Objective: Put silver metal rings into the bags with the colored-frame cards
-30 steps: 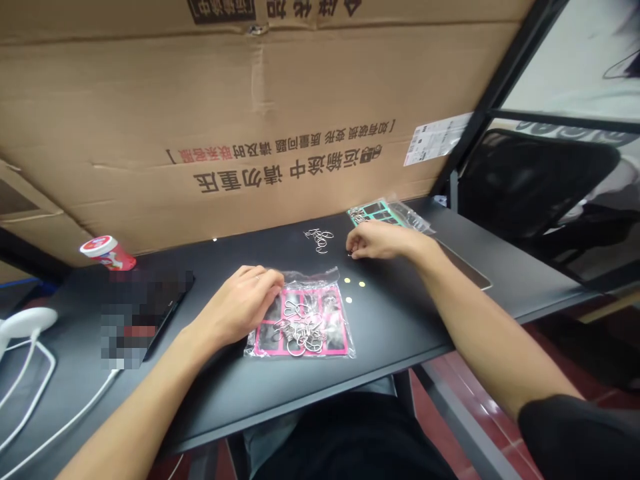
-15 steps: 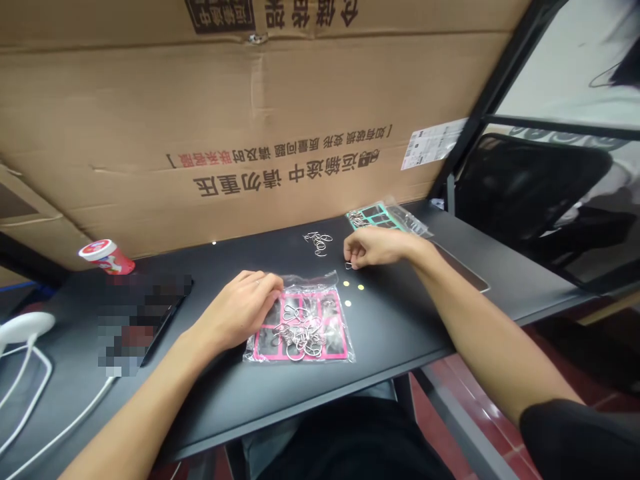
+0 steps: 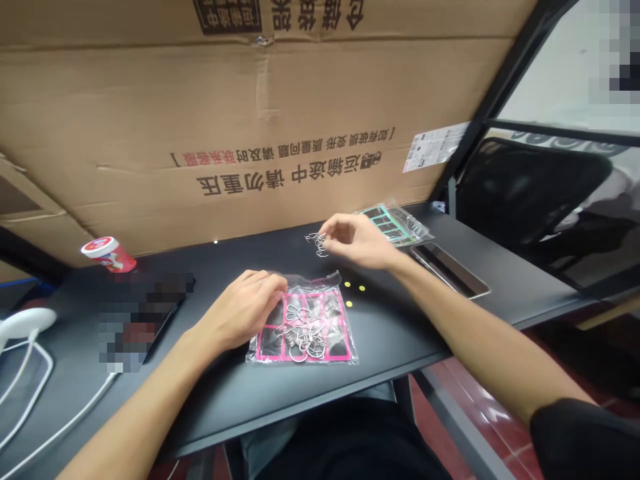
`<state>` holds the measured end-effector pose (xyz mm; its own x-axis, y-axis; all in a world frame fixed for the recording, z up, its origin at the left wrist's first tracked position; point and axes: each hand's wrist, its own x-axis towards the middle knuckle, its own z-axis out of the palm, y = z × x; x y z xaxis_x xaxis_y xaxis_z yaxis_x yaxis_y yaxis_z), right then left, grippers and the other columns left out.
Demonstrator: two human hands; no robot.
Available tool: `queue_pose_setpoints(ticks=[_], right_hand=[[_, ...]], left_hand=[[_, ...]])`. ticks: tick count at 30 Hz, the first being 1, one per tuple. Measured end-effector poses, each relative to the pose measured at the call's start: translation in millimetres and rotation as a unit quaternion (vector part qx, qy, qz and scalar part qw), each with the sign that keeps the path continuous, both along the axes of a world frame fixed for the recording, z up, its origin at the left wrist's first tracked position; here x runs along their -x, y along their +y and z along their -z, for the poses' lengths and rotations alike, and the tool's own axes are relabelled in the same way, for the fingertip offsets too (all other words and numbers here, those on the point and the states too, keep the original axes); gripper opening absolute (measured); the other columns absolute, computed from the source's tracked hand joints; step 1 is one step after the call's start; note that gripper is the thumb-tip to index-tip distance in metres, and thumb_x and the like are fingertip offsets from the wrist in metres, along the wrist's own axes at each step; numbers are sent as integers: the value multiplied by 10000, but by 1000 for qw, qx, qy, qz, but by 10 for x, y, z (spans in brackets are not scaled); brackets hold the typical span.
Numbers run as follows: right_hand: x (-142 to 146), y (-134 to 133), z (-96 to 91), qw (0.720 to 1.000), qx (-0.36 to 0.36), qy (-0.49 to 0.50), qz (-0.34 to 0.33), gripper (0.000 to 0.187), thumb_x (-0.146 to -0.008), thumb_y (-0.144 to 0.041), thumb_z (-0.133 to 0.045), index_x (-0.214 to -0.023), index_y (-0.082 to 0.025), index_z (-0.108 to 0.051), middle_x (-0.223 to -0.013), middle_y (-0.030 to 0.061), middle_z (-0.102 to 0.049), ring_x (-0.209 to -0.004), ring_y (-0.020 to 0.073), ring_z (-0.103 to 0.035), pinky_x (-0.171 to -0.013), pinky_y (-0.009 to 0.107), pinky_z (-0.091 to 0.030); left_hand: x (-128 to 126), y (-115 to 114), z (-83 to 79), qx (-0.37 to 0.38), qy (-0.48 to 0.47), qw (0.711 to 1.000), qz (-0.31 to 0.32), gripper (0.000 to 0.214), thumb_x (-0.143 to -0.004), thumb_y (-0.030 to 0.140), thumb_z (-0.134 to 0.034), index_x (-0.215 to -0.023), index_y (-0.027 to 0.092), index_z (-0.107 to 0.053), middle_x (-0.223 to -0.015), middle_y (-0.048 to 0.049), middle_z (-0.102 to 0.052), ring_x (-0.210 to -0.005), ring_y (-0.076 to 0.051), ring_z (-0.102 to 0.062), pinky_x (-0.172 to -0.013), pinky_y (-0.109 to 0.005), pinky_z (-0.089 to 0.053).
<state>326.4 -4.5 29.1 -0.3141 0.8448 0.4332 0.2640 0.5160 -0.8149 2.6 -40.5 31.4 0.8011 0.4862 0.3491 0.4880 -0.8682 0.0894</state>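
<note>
My left hand [image 3: 255,303] rests with curled fingers on the upper left edge of a clear plastic bag [image 3: 354,350], apparently gripping it. Inside or on the bag lie a pink-framed card [image 3: 257,347] and a heap of shiny metal wire puzzle pieces [image 3: 303,333]. Farther back, my right hand [image 3: 357,240] pinches thumb and forefinger at a small cluster of metal wire puzzle pieces [image 3: 316,241]. Its fingertips partly cover the cluster, so which piece they hold is unclear. Several small yellow dots [image 3: 362,289] sit right of the bag.
A green-framed card in a plastic bag [image 3: 393,223] lies behind my right hand. Beneath that forearm is a dark, flat phone-like object [image 3: 450,270]. A red tub with a white lid [image 3: 113,255] and white cables [image 3: 75,420] are leftward. Cardboard [image 3: 280,100] walls the table's back.
My right hand has moved left and away from me to the wire cluster, carrying the small wire piece it pinched. My left hand stays on the bag.
</note>
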Motion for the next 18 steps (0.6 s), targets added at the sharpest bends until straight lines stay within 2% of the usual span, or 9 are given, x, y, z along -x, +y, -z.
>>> queue_pose_setpoints(ticks=[2,3,4,6,7,8,12,18], right_hand=[[122,-49,13,988,32,-67,-132,279,-928,-366,-795,-1161,-216,-775,-997,41,-808,-885,195,-745,-834,348,-596],[140,-48,31,983,28,-98,-155,272,-948,-369,-776,-1176,-220,-782,-1034,47,-817,-924,204,-754,-861,358,-597],[129,-27,57,981,12,-128,-143,252,-971,-362,-748,-1176,-220,-789,-1071,54,-821,-965,216,-758,-892,373,-594],[39,64,139,982,-55,-180,-32,216,-1014,-324,-678,-1155,-208,-794,-1120,79,-815,-1011,241,-750,-934,409,-581],[-21,122,191,973,-84,-214,22,215,-1021,-298,-656,-1153,-198,-794,-1135,97,-806,-1028,258,-742,-962,434,-575],[-80,182,246,961,-99,-253,45,235,-1025,-290,-648,-1185,-190,-789,-1169,117,-793,-1055,276,-736,-987,458,-572],[-167,344,435,926,-133,-353,27,329,-1064,-346,-643,-1321,-177,-759,-1332,162,-727,-1244,324,-683,-1090,482,-545],[-12,331,458,890,-138,-432,57,216,-1099,-261,-568,-1108,-172,-765,-1127,141,-752,-1039,271,-718,-934,378,-539]], left_hand=[[1,-3,-2,0,0,1000,1,197,-1142,216,-421,-1106,196,-614,-1016,-45,-739,-949,-218,-689,-902,-381,-507],[3,-2,-1,-1,2,1000,0,199,-1144,218,-420,-1107,197,-614,-1018,-47,-739,-947,-218,-689,-904,-382,-506],[5,1,1,-1,4,1000,0,196,-1145,220,-419,-1109,198,-610,-1023,-48,-738,-947,-218,-688,-907,-383,-505],[9,5,6,-1,7,1000,1,188,-1148,223,-418,-1109,201,-601,-1035,-47,-737,-950,-217,-686,-913,-385,-503],[8,7,9,0,10,1000,2,185,-1150,224,-417,-1106,202,-596,-1035,-46,-735,-948,-217,-684,-913,-385,-502],[6,8,11,2,13,1000,3,187,-1152,226,-414,-1102,202,-592,-1033,-44,-734,-945,-216,-682,-913,-387,-502],[-9,1,7,13,16,1000,4,201,-1152,233,-405,-1087,203,-592,-1030,-43,-735,-936,-214,-677,-914,-393,-505],[-14,-10,-12,25,22,999,-3,226,-1147,237,-394,-1079,203,-606,-1034,-54,-743,-931,-220,-683,-919,-404,-509]])
